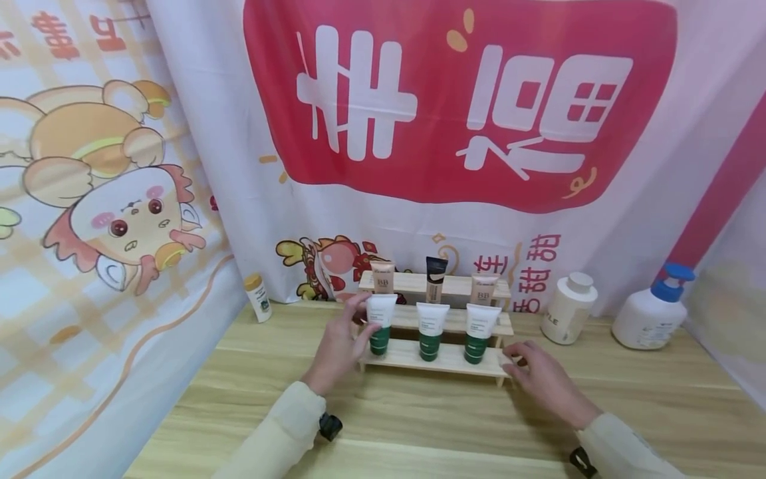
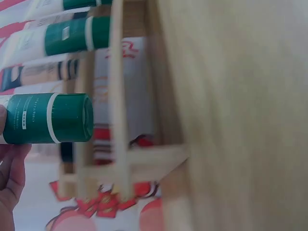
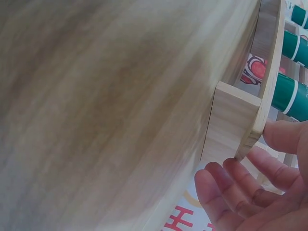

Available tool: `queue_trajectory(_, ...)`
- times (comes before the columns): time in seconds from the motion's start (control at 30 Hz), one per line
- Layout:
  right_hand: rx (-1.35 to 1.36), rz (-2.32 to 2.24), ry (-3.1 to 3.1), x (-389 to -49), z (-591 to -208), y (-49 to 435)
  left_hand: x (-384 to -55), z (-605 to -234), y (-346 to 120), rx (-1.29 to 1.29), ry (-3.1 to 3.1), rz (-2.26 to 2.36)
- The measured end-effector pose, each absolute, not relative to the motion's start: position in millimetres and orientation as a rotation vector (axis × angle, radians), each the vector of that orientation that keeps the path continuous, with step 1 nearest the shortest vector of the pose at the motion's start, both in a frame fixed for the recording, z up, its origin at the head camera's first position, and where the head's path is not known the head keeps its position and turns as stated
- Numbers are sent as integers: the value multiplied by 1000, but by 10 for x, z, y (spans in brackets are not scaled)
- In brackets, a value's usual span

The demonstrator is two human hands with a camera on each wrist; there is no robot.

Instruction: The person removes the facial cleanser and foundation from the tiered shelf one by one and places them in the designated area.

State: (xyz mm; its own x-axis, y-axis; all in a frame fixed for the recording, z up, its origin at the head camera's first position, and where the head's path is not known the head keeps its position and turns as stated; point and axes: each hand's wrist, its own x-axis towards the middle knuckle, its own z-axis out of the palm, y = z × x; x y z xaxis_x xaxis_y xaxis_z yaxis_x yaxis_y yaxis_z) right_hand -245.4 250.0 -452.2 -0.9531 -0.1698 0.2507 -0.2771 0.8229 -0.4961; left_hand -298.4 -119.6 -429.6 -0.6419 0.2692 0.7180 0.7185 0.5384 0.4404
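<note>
Head view: the left hand point(image 1: 338, 346) pinches an upright white-and-green plastic tube point(image 1: 385, 315) over the left end of the tiered pale-wood rack point(image 1: 452, 357), the right hand point(image 1: 546, 380) pinching the other.

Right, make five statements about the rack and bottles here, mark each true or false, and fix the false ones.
1. The left hand holds a green-and-white tube. True.
2. The right hand holds the pump bottle. False: it pinches the right end of the front step of the wooden rack; the pump bottle stands apart from it.
3. The other two green-and-white tubes stand with their green ends down. True.
4. The pump bottle has a yellow top. False: its top is blue; the small bottle at the far left has the yellow cap.
5. In the row behind, a dark-topped tube stands between two beige tubes. True.
</note>
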Motion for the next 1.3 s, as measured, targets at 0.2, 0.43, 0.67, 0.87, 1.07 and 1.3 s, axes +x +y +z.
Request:
queue_trajectory(0.2, 349, 826, -2816, -2447, -4503, 2487, -2986, -4059, -1486, -664, -2284, -989)
queue_trajectory(0.43, 352, 839, -2822, -2449, -4497, 2482, -3109, -3966, -1724, -301, -2691, -982)
queue_trajectory(0.67, 328, 842, -2836, -2470, -4513, 2491, -3388, -4123, -1728, -142, -3023, -995)
queue_trajectory(0.87, 306, 850, -2847, -2476, -4512, 2467, -3673, -4270, -1750, -107, -3129, -919)
queue_trajectory(1.07, 292, 845, -2857, -2486, -4521, 2451, -3815, -4355, -1802, -49, -3195, -875)
queue_trajectory(1.3, 272, 832, -2864, -2498, -4522, 2464, -3869, -4351, -1809, 0, -3230, -879)
